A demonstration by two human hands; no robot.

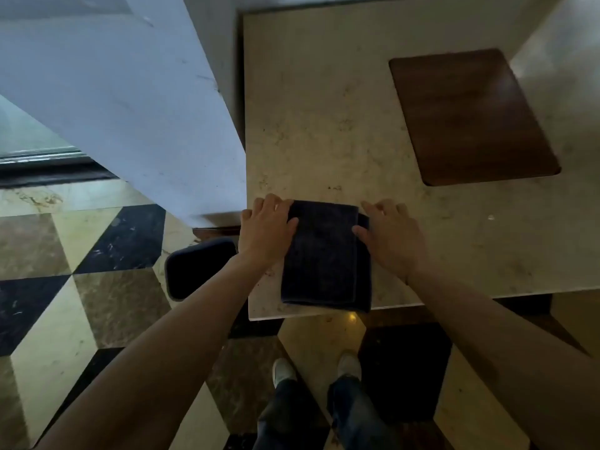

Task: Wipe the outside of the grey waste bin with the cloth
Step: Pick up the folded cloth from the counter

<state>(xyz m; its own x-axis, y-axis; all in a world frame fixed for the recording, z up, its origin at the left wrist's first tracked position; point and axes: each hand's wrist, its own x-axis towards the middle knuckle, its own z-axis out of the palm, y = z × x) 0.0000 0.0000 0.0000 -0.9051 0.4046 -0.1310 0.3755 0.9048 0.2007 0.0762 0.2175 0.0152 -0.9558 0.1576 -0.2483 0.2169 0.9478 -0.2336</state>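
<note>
Fingers of the left hand are being laid flat and spread on the left edge of the cloth; those of the right hand are being pressed, likewise uncurled, against its right edge. Nothing is being gripped by either. The dark cloth is being kept folded near the front edge of the stone table. A dark, grey-rimmed waste bin is being seen on the floor just left of the table, below the left forearm. Preparation is judged to be in hand; wiping is not yet begun. Next, the cloth needs lifting and carrying down to the bin's outer wall.
</note>
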